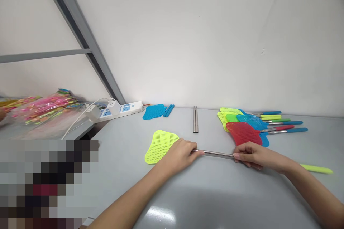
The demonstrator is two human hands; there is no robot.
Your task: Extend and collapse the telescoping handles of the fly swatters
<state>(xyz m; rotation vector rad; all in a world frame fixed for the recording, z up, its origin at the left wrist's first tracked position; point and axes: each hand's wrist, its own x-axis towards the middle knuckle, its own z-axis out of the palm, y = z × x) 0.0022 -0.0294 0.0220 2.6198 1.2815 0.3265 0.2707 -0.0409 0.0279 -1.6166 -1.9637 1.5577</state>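
Note:
My left hand (182, 154) is closed at the neck of a yellow-green fly swatter head (161, 146), whose mesh lies to the left of my fingers. From that grip a thin metal rod (217, 153) runs rightward, and my fingers hide where rod and head meet. At the rod's other end my right hand (251, 155) pinches it between thumb and fingers, low over the grey table (204, 189). A yellow-green handle sleeve (317, 169) lies beyond my right wrist, partly covered by it.
Two metal rods (195, 120) lie side by side near the wall. Left of them are a blue swatter head (154, 111) and blue handle sleeves (168, 110). Several assembled swatters (243, 133) overlap at the right. A power strip (131, 107) and plastic-wrapped goods (48, 105) are at the left.

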